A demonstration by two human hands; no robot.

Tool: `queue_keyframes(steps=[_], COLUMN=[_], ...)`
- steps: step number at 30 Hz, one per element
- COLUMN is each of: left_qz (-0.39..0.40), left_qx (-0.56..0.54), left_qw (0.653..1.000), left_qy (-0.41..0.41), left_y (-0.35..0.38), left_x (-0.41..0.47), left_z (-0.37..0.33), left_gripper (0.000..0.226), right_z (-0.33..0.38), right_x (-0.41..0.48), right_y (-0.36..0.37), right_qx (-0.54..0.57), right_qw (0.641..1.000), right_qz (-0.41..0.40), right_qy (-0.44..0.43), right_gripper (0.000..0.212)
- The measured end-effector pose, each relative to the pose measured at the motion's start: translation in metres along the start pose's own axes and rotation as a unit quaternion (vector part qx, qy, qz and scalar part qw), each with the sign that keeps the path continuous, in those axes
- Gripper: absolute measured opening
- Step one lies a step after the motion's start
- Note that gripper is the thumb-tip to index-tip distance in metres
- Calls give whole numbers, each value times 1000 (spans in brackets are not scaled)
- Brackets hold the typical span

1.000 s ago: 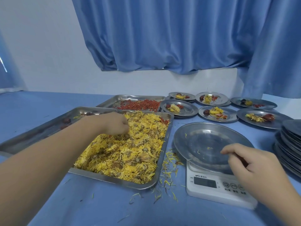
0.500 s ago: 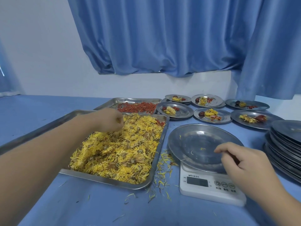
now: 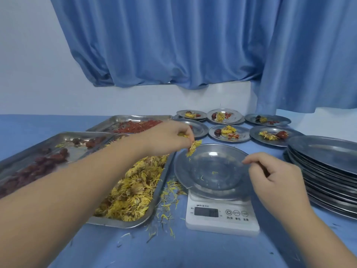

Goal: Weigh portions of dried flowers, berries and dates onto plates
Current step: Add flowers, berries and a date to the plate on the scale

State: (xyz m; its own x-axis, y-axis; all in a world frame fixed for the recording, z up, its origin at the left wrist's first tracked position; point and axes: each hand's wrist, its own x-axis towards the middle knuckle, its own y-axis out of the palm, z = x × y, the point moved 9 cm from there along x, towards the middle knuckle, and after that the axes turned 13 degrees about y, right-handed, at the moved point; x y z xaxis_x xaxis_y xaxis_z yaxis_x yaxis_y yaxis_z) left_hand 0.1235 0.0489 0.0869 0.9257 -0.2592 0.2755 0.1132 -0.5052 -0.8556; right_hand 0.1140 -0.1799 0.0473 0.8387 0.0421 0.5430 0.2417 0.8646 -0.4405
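My left hand [image 3: 168, 137] pinches a clump of dried yellow flowers [image 3: 193, 147] above the left rim of a steel plate [image 3: 212, 171]. That plate sits on a white digital scale [image 3: 222, 217] and holds only a few stray petals. My right hand [image 3: 274, 178] grips the plate's right rim with curled fingers. A steel tray of yellow flowers [image 3: 133, 186] lies left of the scale. Behind it are a tray of red berries [image 3: 139, 126] and, further left, a tray of dark red dates [image 3: 48, 157].
Several filled plates [image 3: 229, 132] sit in two rows behind the scale. A tall stack of bare steel plates [image 3: 326, 171] stands at the right. Loose petals [image 3: 168, 200] litter the blue cloth between tray and scale. Blue curtains hang behind.
My left hand lifted out of the flower tray and moved right with a clump of flowers, reaching over the plate's rim. My right hand stays at the plate's right edge.
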Motion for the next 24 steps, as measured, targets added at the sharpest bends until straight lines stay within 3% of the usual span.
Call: queue_keyframes(steps=[7,11,18,24], left_qz=[106,165,89,4], left_qx=[23,53,-17,-107], left_qw=[994,985,996,994], left_qy=[24,-13,-27,-10], left_y=[76,76,45,25], left_x=[47,44,26,-5], left_z=[-10,4,13,19], left_gripper=[10,39,46,32], right_z=[-3,-1,9,22], right_x=[3,2,-5,-21], right_y=[-2,2,9,25], right_qx=[21,22,19,-30], right_qw=[1000,999,998,996], right_qz=[-6,6,24,43], right_qy=[-12,-25,-47,-78], right_gripper=[28,26,24,23])
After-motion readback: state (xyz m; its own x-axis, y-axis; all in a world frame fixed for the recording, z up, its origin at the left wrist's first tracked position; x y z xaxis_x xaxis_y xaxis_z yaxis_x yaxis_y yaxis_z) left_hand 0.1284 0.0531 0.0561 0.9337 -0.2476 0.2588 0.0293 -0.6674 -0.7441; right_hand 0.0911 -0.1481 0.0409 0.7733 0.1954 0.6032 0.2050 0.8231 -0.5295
